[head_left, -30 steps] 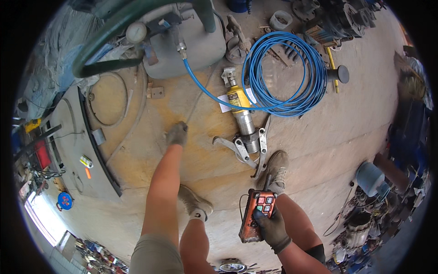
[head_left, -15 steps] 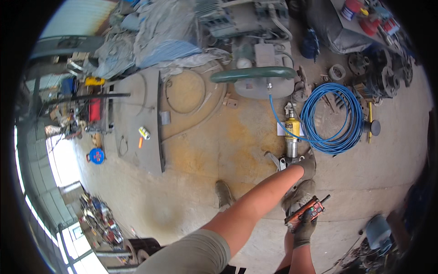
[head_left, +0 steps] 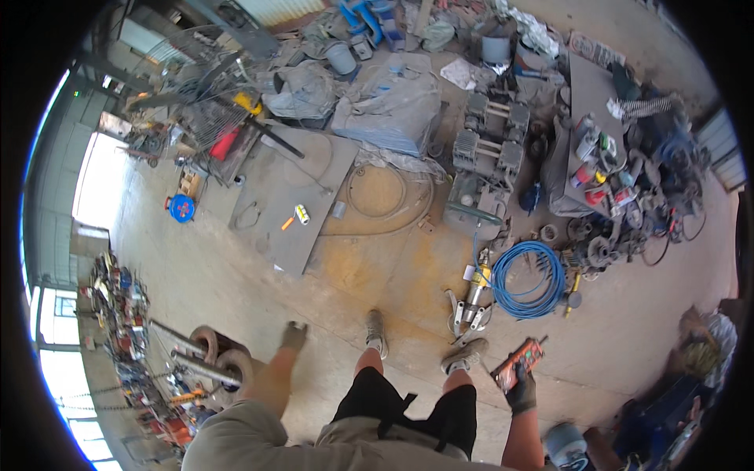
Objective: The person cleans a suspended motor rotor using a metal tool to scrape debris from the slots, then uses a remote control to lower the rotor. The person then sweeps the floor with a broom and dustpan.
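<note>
My right hand (head_left: 521, 392), in a dark glove, is wrapped round an orange remote control (head_left: 518, 363) with a stubby black antenna and buttons on its face. It is held out beside my right leg. My gloved left hand (head_left: 294, 336) hangs in the air left of my feet, apart from anything I can see; motion blur hides how its fingers are set. Just beyond my right shoe lies a yellow hydraulic gear puller (head_left: 474, 293) with metal jaws spread on the floor. A coil of blue hose (head_left: 509, 304) lies beside it.
A grey machine with a green handle (head_left: 477, 213) stands beyond the puller. At left are a steel plate (head_left: 279, 177) with a paint roller (head_left: 297, 217) on it, and thick rusty rings on bars (head_left: 232, 364). A cluttered table (head_left: 591, 94) is at the far right.
My left hand has left the gear puller and swung far to the left. My view has widened and shifted, and I stand more upright. The remote control stays in my right hand.
</note>
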Motion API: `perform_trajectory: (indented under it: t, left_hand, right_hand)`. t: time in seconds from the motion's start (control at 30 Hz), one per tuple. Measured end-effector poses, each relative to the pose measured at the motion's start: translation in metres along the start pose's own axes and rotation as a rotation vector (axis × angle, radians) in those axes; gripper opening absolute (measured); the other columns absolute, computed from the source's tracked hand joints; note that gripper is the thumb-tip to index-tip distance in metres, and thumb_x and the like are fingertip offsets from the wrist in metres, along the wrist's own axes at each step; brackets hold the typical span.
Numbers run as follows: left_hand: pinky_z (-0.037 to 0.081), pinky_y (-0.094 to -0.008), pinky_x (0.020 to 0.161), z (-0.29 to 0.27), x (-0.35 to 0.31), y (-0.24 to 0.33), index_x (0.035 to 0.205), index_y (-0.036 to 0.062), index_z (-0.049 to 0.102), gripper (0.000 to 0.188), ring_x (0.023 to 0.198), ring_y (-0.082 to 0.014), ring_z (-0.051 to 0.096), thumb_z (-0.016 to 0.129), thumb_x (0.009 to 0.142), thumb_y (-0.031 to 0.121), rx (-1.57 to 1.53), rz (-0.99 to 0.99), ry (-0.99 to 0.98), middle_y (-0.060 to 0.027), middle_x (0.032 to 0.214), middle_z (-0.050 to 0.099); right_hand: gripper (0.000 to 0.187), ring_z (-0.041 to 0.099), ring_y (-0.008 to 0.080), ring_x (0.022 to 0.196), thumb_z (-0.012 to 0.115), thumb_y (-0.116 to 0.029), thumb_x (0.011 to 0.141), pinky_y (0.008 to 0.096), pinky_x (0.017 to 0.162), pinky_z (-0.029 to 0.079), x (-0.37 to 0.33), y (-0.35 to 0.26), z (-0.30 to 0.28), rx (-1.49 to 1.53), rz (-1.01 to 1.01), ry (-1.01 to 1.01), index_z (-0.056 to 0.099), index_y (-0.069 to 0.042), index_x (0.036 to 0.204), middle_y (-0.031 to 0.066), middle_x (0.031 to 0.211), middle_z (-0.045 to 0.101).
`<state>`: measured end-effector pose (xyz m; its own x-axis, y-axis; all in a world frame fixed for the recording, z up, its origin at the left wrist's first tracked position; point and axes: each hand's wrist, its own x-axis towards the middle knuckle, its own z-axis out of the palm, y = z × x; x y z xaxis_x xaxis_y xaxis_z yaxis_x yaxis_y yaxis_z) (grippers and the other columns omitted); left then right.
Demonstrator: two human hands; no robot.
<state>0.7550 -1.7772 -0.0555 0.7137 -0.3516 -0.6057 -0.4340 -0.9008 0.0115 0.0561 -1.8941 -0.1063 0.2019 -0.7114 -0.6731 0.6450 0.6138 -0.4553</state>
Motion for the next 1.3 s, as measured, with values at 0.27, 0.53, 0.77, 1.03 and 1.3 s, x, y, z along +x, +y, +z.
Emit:
perform_trajectory:
  t: [0.27,0.53,0.77,1.03,1.3]
  left_hand:
    - [0.036,-0.0460,0.118,-0.290,-0.237,-0.059,0.148,-0.0093,0.041,0.085,0.135,-0.0406,0.049,0.080,0.090,0.038,-0.552,0.194,1.288,-0.0297,0.147,0.047]
    - [0.047,-0.0488,0.106,-0.452,-0.389,-0.261,0.149,-0.0099,0.039,0.090,0.126,-0.0440,0.055,0.082,0.088,0.041,-0.251,-0.462,1.906,-0.0285,0.133,0.054]
    - [0.040,-0.0447,0.112,-0.534,-0.345,-0.385,0.159,0.0144,0.040,0.064,0.138,-0.0317,0.051,0.061,0.102,0.034,-0.465,0.194,1.615,-0.0194,0.157,0.043]
    - [0.028,-0.0519,0.122,-0.565,-0.358,-0.304,0.161,0.0084,0.029,0.064,0.151,-0.0331,0.034,0.046,0.109,0.042,-1.529,0.710,1.465,-0.0157,0.165,0.034]
    - [0.030,-0.0534,0.123,-0.658,-0.388,-0.300,0.156,-0.0038,0.034,0.066,0.145,-0.0417,0.041,0.049,0.104,0.034,-1.446,0.860,1.248,-0.0249,0.159,0.038]
  right_hand:
    - [0.055,0.065,0.0246,0.115,0.077,-0.018,0.092,0.0440,0.100,0.054,0.015,-0.126,0.124,-0.200,0.006,-0.327,0.053,-0.009,0.141,0.0051,0.124,0.066]
    - [0.047,0.064,0.0266,0.119,0.070,-0.021,0.099,0.0476,0.101,0.055,0.022,-0.092,0.235,-0.134,0.009,-0.403,0.055,-0.008,0.141,0.0055,0.130,0.066]
    - [0.041,0.068,0.0224,0.110,0.068,-0.032,0.101,0.0377,0.095,0.057,0.069,-0.048,0.302,-0.329,0.077,-0.440,0.063,-0.003,0.130,0.0081,0.121,0.070]
    - [0.044,0.068,0.0252,0.109,0.068,-0.030,0.100,0.0413,0.094,0.058,0.065,-0.050,0.259,-0.412,0.084,-0.375,0.058,-0.007,0.137,0.0083,0.122,0.068]
    - [0.050,0.066,0.0251,0.113,0.065,-0.035,0.101,0.0437,0.098,0.056,0.005,-0.089,0.206,-0.356,0.004,-0.344,0.053,-0.012,0.144,0.0054,0.128,0.066]
